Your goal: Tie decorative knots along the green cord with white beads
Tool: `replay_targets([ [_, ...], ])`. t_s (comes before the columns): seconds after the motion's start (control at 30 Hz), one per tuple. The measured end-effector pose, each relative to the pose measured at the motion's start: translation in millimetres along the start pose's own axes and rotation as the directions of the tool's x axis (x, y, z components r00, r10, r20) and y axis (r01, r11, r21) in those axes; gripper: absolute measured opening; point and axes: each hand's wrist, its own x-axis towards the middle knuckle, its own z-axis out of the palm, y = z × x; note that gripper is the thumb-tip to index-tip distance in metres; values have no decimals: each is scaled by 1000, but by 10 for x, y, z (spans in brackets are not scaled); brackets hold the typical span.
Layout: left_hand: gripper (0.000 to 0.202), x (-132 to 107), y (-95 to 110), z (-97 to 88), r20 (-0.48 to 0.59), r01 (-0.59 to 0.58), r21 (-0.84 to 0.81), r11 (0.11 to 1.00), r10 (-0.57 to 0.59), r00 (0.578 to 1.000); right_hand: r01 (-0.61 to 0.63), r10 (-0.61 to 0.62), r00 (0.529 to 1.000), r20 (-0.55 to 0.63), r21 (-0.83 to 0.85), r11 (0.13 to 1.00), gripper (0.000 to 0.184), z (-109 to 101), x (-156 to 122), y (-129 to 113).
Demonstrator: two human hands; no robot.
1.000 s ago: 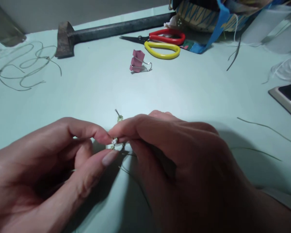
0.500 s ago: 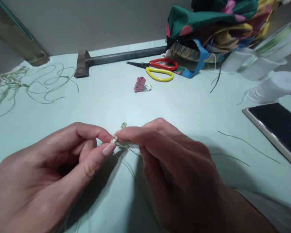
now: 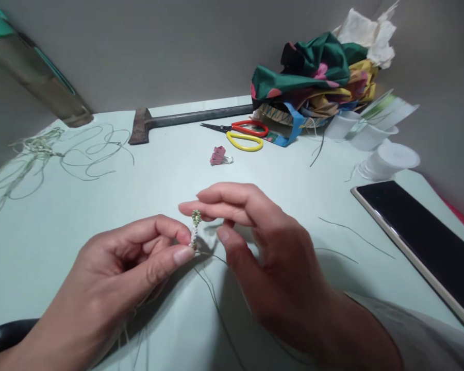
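Observation:
Between the thumb and forefinger of my left hand [image 3: 139, 273] I pinch a small knotted cord piece [image 3: 196, 221], white below with a green loop at its top. It stands upright above my fingertips. Thin dark green cords [image 3: 214, 293] trail from it toward the front edge, and paler strands hang under my left hand. My right hand [image 3: 266, 247] is just to the right, its thumb apart from its outstretched fingers. Its forefinger tip lies behind the green loop; whether it touches the loop I cannot tell.
Behind my hands lie a pink binder clip [image 3: 218, 155], scissors [image 3: 247, 135] and a hammer [image 3: 141, 126]. At left are tangled green cords [image 3: 42, 147] and a bottle [image 3: 42, 72]. To the right, a phone [image 3: 417, 247], white spools [image 3: 390, 159], loose cord pieces [image 3: 355, 231] and bunched fabric [image 3: 313, 77].
My right hand has drawn off the cord piece and its fingers have spread. The piece's white part and green loop now show upright. The view has shifted, showing more of the background.

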Motion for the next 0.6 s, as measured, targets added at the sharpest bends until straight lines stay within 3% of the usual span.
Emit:
replay_targets([
  [0.07, 26, -30, 25, 1, 97, 18, -81, 997, -10, 995, -21, 19, 999, 33, 79, 997, 28, -51, 39, -31],
  [0.2, 21, -73, 154, 80, 300, 151, -299, 942, -58, 952, -187, 138, 956, 260, 178, 966, 10, -149, 137, -170],
  [0.3, 21, -153, 266, 165, 416, 249, -378, 892, -77, 906, -226, 137, 937, 322, 259, 939, 12, -191, 157, -326],
  [0.47, 26, -436, 420, 271, 437, 255, -439, 862, -43, 898, -145, 12, 924, 382, 323, 935, 28, -240, 86, -640],
  [0.6, 27, -727, 514, 351, 442, 220, -475, 852, 15, 897, -77, -59, 930, 362, 352, 933, 22, -239, -36, -890],
])
